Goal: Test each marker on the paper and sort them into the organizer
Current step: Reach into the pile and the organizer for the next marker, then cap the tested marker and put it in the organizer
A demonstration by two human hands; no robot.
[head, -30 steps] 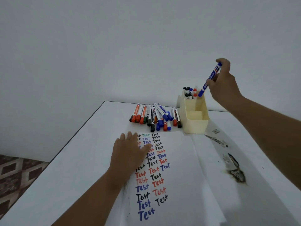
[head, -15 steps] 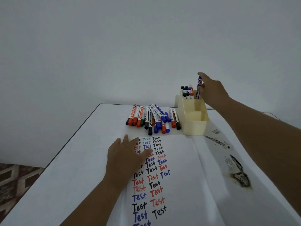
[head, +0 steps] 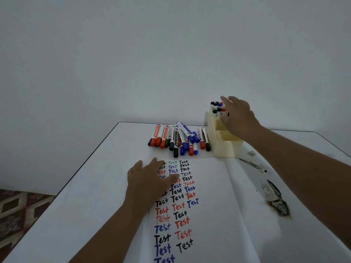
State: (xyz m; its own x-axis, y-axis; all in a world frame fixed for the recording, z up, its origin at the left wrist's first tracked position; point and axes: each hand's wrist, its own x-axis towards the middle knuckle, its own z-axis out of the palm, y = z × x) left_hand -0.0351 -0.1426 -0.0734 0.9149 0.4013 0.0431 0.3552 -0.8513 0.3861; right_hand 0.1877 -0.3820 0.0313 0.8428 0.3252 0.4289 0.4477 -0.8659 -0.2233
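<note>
Standing capped in the organizer (head: 226,149), markers (head: 217,108); both hands open, holding nothing.

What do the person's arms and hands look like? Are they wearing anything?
Both arms are bare all the way to the picture's edge: no sleeves show. The left hand and the right hand wear no gloves, and no rings, watch or bracelets are visible. The right hand looks a little blurred.
</note>
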